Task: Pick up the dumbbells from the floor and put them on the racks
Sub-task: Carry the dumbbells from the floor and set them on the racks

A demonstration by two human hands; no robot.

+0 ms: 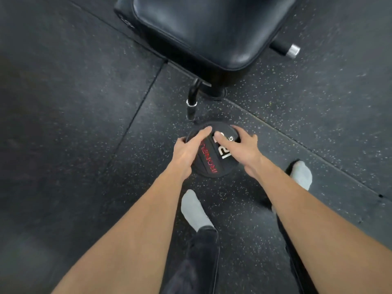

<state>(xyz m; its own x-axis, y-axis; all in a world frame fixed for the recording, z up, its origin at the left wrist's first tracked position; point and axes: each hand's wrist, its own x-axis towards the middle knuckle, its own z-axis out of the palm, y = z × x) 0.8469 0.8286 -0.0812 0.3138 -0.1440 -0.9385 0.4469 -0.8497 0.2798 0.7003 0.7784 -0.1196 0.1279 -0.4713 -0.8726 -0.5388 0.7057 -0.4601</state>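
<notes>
A black dumbbell (212, 158) stands on end on the rubber floor, its round top face showing red lettering and white numbers. My left hand (188, 150) lies on the left side of that face, with the thumb hooked over the rim and the fingers stretched across the top. My right hand (239, 147) rests on the right side, its fingers reaching over the face and the far rim. The dumbbell's handle and lower head are hidden beneath the top head.
A black padded bench (203, 32) stands just beyond the dumbbell, with its foot (212, 92) and a chrome-tipped bar (291, 50) close by. A short black peg (191, 105) sticks up near the dumbbell. My socked feet (196, 209) stand on the speckled floor (84, 124).
</notes>
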